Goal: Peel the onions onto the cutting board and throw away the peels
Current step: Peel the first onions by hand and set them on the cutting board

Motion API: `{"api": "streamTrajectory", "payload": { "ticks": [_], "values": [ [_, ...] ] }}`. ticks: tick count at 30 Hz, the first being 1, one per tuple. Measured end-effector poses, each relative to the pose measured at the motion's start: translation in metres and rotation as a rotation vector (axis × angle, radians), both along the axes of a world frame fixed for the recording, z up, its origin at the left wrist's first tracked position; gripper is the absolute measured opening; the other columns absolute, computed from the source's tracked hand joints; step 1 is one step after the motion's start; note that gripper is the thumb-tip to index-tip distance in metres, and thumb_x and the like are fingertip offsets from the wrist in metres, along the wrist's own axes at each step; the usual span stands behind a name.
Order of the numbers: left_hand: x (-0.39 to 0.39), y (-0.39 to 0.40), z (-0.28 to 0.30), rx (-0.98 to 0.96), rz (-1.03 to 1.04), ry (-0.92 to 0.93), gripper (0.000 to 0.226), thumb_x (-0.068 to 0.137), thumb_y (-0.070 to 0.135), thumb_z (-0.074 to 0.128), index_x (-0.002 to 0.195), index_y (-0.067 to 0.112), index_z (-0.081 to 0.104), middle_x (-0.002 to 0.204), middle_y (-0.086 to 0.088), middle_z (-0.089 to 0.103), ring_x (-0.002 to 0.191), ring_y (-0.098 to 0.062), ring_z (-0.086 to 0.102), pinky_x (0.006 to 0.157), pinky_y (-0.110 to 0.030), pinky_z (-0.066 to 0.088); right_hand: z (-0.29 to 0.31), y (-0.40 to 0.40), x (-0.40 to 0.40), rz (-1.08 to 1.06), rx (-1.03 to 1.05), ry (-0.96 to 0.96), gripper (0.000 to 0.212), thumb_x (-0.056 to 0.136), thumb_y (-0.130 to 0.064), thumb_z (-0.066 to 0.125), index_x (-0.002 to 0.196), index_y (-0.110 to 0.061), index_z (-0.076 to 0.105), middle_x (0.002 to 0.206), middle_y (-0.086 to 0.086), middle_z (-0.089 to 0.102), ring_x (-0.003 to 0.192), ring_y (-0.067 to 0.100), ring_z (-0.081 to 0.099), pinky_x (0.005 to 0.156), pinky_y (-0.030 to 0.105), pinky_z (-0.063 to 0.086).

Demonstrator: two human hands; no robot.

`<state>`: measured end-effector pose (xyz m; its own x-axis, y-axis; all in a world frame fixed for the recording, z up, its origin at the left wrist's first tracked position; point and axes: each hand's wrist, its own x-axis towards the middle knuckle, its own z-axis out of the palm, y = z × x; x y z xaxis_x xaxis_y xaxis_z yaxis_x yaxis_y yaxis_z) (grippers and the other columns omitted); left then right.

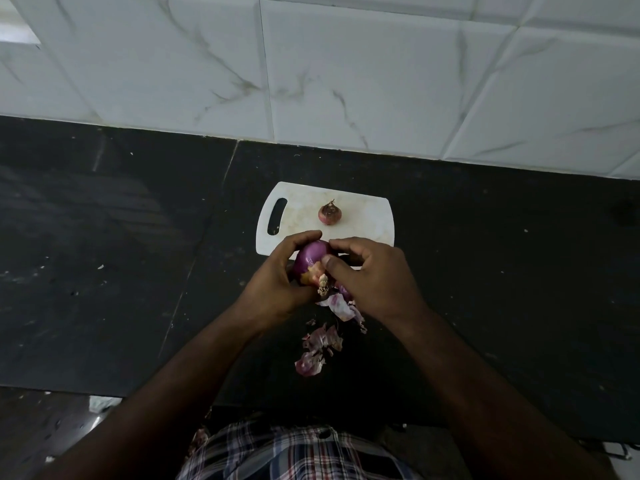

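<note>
Head view, looking down on a dark counter (104, 271) against a white tiled wall (346, 64); white board (367, 216) lying flat near the wall, slot handle to the left. Sitting on the board, one small onion (329, 213) in its dry skin, stem tip up, untouched; parked there, by the look of it, to wait its turn. Just in front of the board's near edge, held up off the counter: a second onion (310, 259), glossy purple on top where the skin is off, root end turned toward the body. Left hand (277, 282) cupped round its left side, fingers curled over the far top, thumb side under; a steadying hold, most likely to stop the bulb turning. Right hand (374, 275) curled in from the right, thumb tip pressed at the pale root patch, fingers bent over the top; pinching at a flap of skin there, seemingly to strip it downward. Loose skin (341, 306) hanging just under the hands. Peels (320, 344) scattered on the counter between hands and body, not on the board; falling straight down from where the onion is held, probably. Checked shirt (294, 452) at the bottom edge. Judged mid-peel on the first onion; second one and the clearing of peels not yet done; no bin in view.
</note>
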<state>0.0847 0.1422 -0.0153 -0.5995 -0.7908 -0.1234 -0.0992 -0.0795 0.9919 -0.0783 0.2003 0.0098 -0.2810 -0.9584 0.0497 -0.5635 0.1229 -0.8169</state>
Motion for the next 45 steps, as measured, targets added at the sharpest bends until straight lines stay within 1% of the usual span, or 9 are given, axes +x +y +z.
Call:
{"api": "streamTrajectory", "payload": {
  "ticks": [8,12,17,20,25,30,33,40,45],
  "values": [
    [0.001,0.000,-0.004,-0.062,0.020,-0.026,0.080,0.074,-0.014,0.079,0.137,0.026,0.051,0.132,0.004,0.058,0.111,-0.013,0.067,0.086,-0.024,0.057,-0.009,0.000,-0.005,-0.006,-0.008,-0.023,0.027,0.096,-0.015,0.060,0.122,-0.016,0.071,0.115,-0.003,0.074,0.104,0.001,0.065,0.093,0.017,0.052],
    [-0.001,-0.001,-0.005,-0.088,0.012,-0.025,0.079,0.075,-0.016,0.077,0.139,0.021,0.050,0.133,0.000,0.058,0.109,-0.014,0.068,0.084,-0.023,0.056,-0.011,-0.001,-0.003,-0.036,0.028,-0.122,0.035,0.088,-0.033,0.073,0.119,-0.017,0.072,0.109,-0.007,0.074,0.097,0.000,0.068,0.086,0.022,0.056],
    [0.000,-0.002,-0.005,-0.091,-0.001,-0.025,0.081,0.073,-0.015,0.078,0.139,0.023,0.051,0.132,0.003,0.058,0.109,-0.016,0.069,0.085,-0.027,0.058,-0.011,-0.002,-0.004,-0.077,-0.028,-0.092,0.024,0.090,-0.016,0.070,0.114,-0.016,0.075,0.106,-0.007,0.075,0.095,-0.002,0.066,0.090,0.022,0.054],
    [0.000,-0.001,-0.007,-0.087,0.013,-0.023,0.081,0.072,-0.015,0.079,0.138,0.023,0.051,0.133,0.003,0.057,0.110,-0.014,0.068,0.083,-0.023,0.057,-0.012,0.000,-0.004,-0.120,-0.034,-0.114,0.021,0.093,-0.016,0.067,0.113,-0.017,0.075,0.105,-0.008,0.074,0.099,0.003,0.067,0.090,0.031,0.057],
    [-0.001,0.000,-0.010,-0.127,0.043,-0.055,0.082,0.072,-0.008,0.083,0.140,0.022,0.049,0.136,-0.002,0.055,0.112,-0.012,0.066,0.083,-0.019,0.055,-0.011,0.005,0.004,-0.122,-0.090,-0.038,0.025,0.087,-0.018,0.074,0.112,-0.018,0.074,0.099,-0.008,0.071,0.091,0.001,0.065,0.083,0.016,0.051],
    [-0.001,0.001,-0.013,-0.085,0.037,-0.060,0.092,0.063,0.012,0.094,0.141,0.028,0.047,0.136,-0.001,0.053,0.114,-0.019,0.066,0.089,-0.026,0.057,-0.013,0.003,0.008,-0.123,-0.080,-0.066,0.024,0.090,-0.011,0.069,0.112,-0.020,0.072,0.096,-0.012,0.070,0.091,0.002,0.066,0.085,0.026,0.057],
    [0.001,0.005,-0.009,-0.025,0.041,-0.004,0.080,0.072,0.002,0.086,0.138,0.027,0.048,0.132,-0.004,0.056,0.109,-0.015,0.068,0.086,-0.025,0.057,-0.014,0.003,0.006,-0.133,-0.084,-0.080,0.024,0.092,-0.011,0.066,0.113,-0.020,0.070,0.094,-0.008,0.070,0.089,0.003,0.066,0.082,0.031,0.058],
    [0.008,0.007,-0.006,0.113,-0.014,0.107,0.076,0.058,0.024,0.070,0.132,0.028,0.056,0.134,-0.011,0.055,0.107,-0.024,0.065,0.076,-0.028,0.054,-0.015,-0.001,-0.002,-0.132,-0.099,-0.013,0.025,0.091,-0.008,0.062,0.113,-0.018,0.069,0.098,-0.003,0.069,0.092,0.011,0.066,0.083,0.037,0.058],
    [0.012,0.007,-0.005,0.170,-0.041,0.167,0.066,0.066,0.001,0.055,0.127,0.025,0.060,0.135,-0.017,0.054,0.093,-0.016,0.066,0.063,-0.027,0.053,-0.023,-0.002,-0.009,-0.144,-0.088,0.057,0.025,0.093,-0.007,0.059,0.113,-0.017,0.069,0.104,-0.001,0.067,0.095,0.011,0.064,0.083,0.032,0.057]
  ]
}}
